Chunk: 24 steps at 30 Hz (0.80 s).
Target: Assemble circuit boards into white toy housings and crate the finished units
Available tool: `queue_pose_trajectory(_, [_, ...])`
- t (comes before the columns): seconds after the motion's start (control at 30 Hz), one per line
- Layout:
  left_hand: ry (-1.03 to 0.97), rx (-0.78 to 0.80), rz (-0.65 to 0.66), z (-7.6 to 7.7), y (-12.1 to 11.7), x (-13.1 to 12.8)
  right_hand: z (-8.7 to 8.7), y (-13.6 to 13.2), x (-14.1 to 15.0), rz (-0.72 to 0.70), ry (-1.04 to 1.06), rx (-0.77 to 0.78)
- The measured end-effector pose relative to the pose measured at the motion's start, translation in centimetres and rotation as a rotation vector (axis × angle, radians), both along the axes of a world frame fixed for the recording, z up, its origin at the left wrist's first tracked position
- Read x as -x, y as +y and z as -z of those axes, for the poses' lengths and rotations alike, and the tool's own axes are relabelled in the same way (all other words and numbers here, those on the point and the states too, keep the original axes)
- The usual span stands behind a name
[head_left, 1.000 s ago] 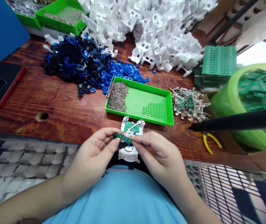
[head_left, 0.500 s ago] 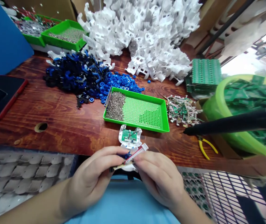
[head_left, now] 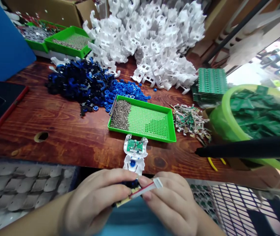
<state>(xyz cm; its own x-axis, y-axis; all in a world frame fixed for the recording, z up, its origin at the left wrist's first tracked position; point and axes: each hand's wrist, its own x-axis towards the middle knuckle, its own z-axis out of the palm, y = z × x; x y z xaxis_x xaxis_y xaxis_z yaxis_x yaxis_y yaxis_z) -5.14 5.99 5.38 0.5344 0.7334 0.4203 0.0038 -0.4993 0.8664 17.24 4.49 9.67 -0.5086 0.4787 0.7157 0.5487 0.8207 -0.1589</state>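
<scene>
My left hand (head_left: pixel 100 196) and my right hand (head_left: pixel 171 200) are both closed on a small circuit board (head_left: pixel 123 200) just off the table's front edge. From the board runs a short flat cable (head_left: pixel 143 191), white with a red edge, ending in a white connector (head_left: pixel 158 183). Dark blue plastic shows between the fingers, partly hidden. Beyond my hands lies a white shell (head_left: pixel 134 164) with a blue round piece in it, at the table's edge. Right behind it is another white shell (head_left: pixel 127 152) holding a green circuit board (head_left: pixel 134 146).
A green tray (head_left: pixel 152 137) of small screws stands behind the shells. Piles of blue parts (head_left: pixel 81 80), white shells (head_left: pixel 149 39) and cabled boards (head_left: pixel 190 119) surround it. At right, a black screwdriver-like tool (head_left: pixel 243 147) juts in before a green tub (head_left: pixel 218 114). A phone (head_left: pixel 4 101) lies left.
My hands and the circuit board appear lower in view, and the cable now points more to the right. The white shell with the blue piece has come into clear view.
</scene>
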Motion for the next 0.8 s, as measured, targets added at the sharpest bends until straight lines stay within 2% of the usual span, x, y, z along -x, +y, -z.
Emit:
queue_pose_trajectory(0.1, [0.027, -0.05, 0.041, -0.2, -0.2, 0.2, 0.6, -0.1, 0.3, -0.019, 0.013, 0.004])
queue_pose_trajectory(0.27, [0.003, -0.023, -0.078, -0.1, -0.8, 0.3, 2.5, -0.7, 1.2, 0.11, 0.197, -0.031])
queue_pose_trajectory(0.37, [0.027, -0.061, 0.04, 0.3, -0.4, 0.6, 2.6, -0.7, 1.0, 0.091, 0.186, -0.035])
queue_pose_trajectory(0.47, [-0.003, -0.049, 0.094, 0.6, 0.0, 0.6, 1.9, -0.6, 0.7, 0.052, 0.078, 0.083])
queue_pose_trajectory(0.57, [-0.048, 0.073, -0.013, 0.8, -0.1, -0.2, 1.9, -0.6, 1.0, 0.083, 0.108, 0.117])
queue_pose_trajectory(0.7, [0.0, 0.253, -0.201, 0.5, -0.4, -1.3, 3.1, -0.7, 2.4, 0.194, 0.226, 0.146])
queue_pose_trajectory(0.8, [-0.023, 0.164, -0.127, 0.3, -0.2, -1.3, 3.6, -0.8, 3.1, 0.215, 0.343, 0.222])
